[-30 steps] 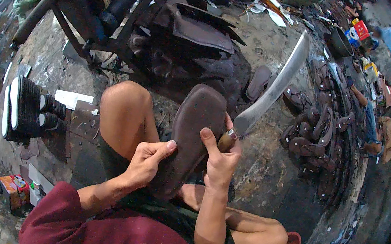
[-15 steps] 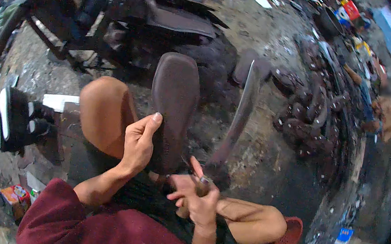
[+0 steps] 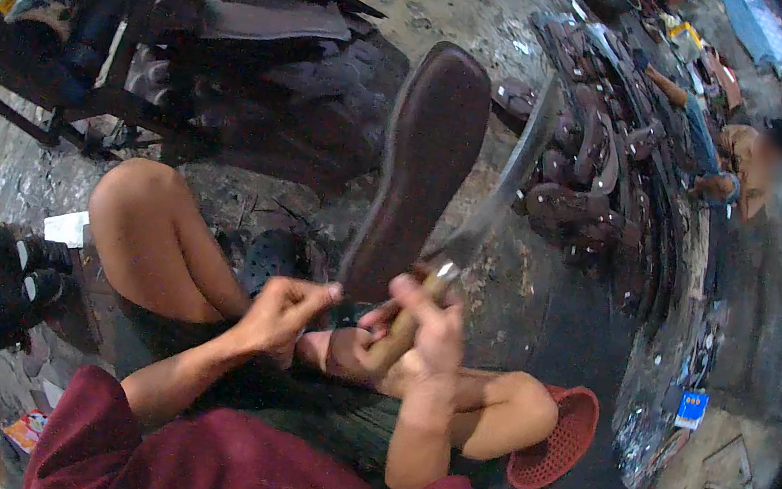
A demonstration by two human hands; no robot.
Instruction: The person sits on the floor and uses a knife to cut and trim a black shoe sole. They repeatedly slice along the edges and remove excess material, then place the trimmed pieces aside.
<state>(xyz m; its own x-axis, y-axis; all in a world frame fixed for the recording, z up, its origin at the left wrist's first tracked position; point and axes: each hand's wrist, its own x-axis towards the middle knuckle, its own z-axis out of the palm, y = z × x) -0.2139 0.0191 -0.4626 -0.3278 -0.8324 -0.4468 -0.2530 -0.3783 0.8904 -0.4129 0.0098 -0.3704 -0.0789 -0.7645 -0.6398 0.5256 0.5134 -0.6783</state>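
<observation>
You sit on a grimy concrete floor (image 3: 426, 7) amid piled soles (image 3: 604, 175); your left hand (image 3: 284, 315) pinches the brown sole (image 3: 418, 168), your right hand (image 3: 428, 336) grips the knife (image 3: 493, 204).

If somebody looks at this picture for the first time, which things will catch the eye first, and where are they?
In the centre, a long brown shoe sole stands up from the person's lap, with the left hand at its lower end. Just right of it, the right hand grips the wooden handle of a big curved knife, blade pointing up along the sole's edge. At the lower right, a red mesh basket lies beside the knee.
</observation>
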